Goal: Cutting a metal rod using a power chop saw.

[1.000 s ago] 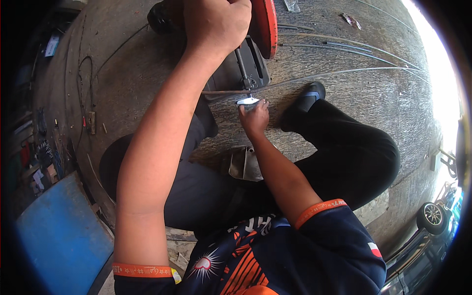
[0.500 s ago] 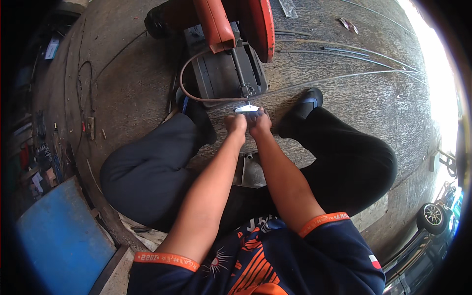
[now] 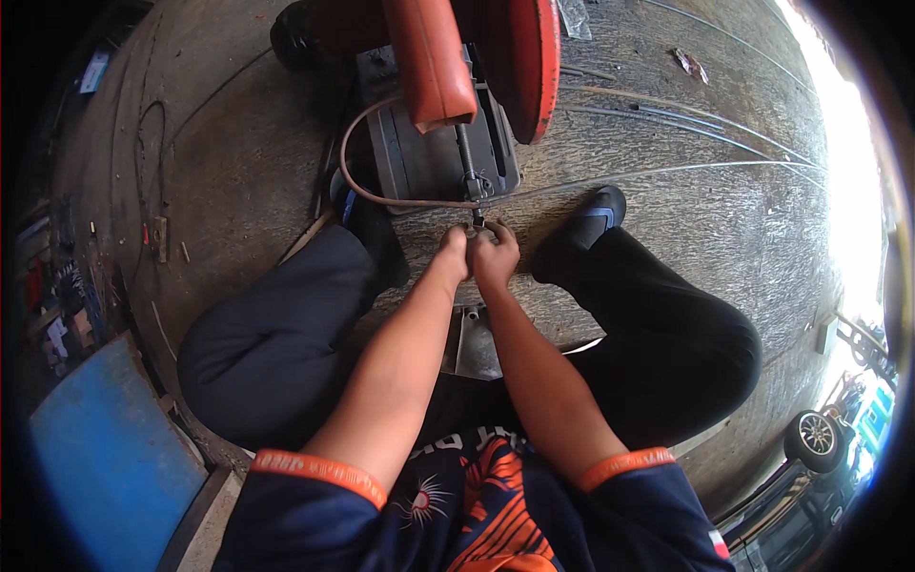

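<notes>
Far L: blue panel (image 3: 119,458), apart from the work. L foot (image 3: 375,231) is set nr the dark base (image 3: 405,157), R foot (image 3: 596,214) opp.; stance prob. lets both hands meet the rod straight on. Base sits on floor (image 3: 229,162), prob. for stability. Curved brown cord or bar (image 3: 410,203) loops round base's L side to nr the rod's near end. Red handle (image 3: 438,81) overhangs base; below it, screw rod (image 3: 464,148) points at the hands. L hand (image 3: 456,252): fingers curled in at rod's near end, tips hidden; grip can't be confirmed. Metal piece (image 3: 479,353) lies btwn the forearms. R hand (image 3: 496,255): fingers bent about same end, little gap; can't tell what's held. 2 hands together prob. for steadier control. Further R: red disc guard (image 3: 540,76), on edge; thin rods (image 3: 667,116) along floor.
</notes>
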`<act>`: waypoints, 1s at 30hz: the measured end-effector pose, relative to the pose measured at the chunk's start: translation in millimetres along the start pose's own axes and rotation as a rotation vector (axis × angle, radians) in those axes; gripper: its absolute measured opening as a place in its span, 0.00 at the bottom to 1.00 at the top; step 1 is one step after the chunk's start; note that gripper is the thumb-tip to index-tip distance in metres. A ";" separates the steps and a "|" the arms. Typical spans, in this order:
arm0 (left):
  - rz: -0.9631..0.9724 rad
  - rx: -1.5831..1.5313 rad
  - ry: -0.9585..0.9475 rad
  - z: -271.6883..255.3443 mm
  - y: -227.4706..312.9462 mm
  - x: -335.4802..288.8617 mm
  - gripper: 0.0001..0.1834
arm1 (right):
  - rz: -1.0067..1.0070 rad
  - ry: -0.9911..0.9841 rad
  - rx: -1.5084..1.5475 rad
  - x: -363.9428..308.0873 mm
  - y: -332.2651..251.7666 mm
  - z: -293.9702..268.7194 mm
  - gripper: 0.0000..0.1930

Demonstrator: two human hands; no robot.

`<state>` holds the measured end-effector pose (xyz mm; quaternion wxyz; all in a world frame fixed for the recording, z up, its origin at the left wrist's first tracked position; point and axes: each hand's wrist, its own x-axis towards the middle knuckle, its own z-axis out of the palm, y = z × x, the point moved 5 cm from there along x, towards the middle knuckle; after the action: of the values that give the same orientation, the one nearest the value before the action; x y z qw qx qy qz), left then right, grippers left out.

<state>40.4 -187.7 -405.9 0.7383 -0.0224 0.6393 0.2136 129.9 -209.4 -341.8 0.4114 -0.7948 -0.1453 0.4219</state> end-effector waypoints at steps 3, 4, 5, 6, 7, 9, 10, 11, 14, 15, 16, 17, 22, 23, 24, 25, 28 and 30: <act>-0.277 -0.266 -0.460 17.9 -12.3 19.8 0.25 | -0.486 0.060 -0.274 -4.5 -23.8 5.3 0.20; -0.216 -0.246 -0.385 15.4 -11.7 23.7 0.25 | -0.373 0.016 -0.384 -4.0 -33.2 5.2 0.19; -0.154 -0.228 -0.306 12.5 -11.2 27.0 0.26 | -0.258 -0.029 -0.491 -3.1 -38.2 6.0 0.19; -0.097 -0.202 -0.224 13.0 -13.6 26.0 0.26 | -0.202 -0.054 -0.412 2.2 -39.1 2.0 0.19; -0.040 -0.177 -0.140 13.0 -16.0 24.3 0.27 | -0.255 -0.079 -0.444 5.5 -39.6 -1.6 0.19; 0.079 -0.123 0.025 15.6 -15.1 20.5 0.28 | -0.192 -0.101 -0.318 12.1 -32.8 -3.7 0.16; 0.140 -0.094 0.107 18.1 -11.8 18.4 0.28 | -0.197 -0.104 -0.324 15.9 -27.1 -2.1 0.16; 0.201 -0.065 0.189 19.9 -8.2 15.8 0.28 | -0.091 -0.156 -0.111 20.4 -13.2 1.5 0.15; 0.380 -0.010 0.367 28.8 -7.0 7.6 0.29 | 0.217 -0.354 0.400 51.5 48.9 4.5 0.16; 0.509 0.023 0.468 29.0 -1.6 3.0 0.29 | 0.420 -0.501 0.711 57.3 61.2 10.7 0.18; 0.622 0.121 0.542 10.1 0.9 1.9 0.28 | 0.568 -0.729 0.775 21.7 14.3 19.5 0.23; 0.626 0.113 0.575 -5.0 -2.8 4.4 0.28 | 0.589 -0.756 0.770 19.5 21.8 30.4 0.23; 0.692 0.221 0.583 25.7 12.6 -63.4 0.23 | 0.773 -1.039 1.135 39.8 44.9 26.8 0.25; 0.712 0.232 0.555 23.8 16.4 -68.7 0.21 | 0.737 -0.926 1.119 36.4 41.0 28.6 0.27; 0.771 0.192 0.559 7.6 15.9 -59.2 0.17 | 0.741 -0.744 1.043 20.0 31.7 36.6 0.33; 0.770 0.187 0.542 15.5 14.2 -57.4 0.17 | 0.726 -0.735 1.040 34.1 50.0 36.6 0.33; 0.842 0.135 0.500 21.5 12.1 -60.5 0.13 | 0.468 -0.343 0.751 58.9 92.8 24.5 0.34; 0.739 0.055 0.448 14.3 7.7 -55.7 0.10 | 0.507 -0.275 0.617 49.6 80.3 20.6 0.33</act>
<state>46.0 -192.3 -348.3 0.4556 0.1820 0.7542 0.4364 134.2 -219.6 -437.8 0.4902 -0.5812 0.1345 0.6355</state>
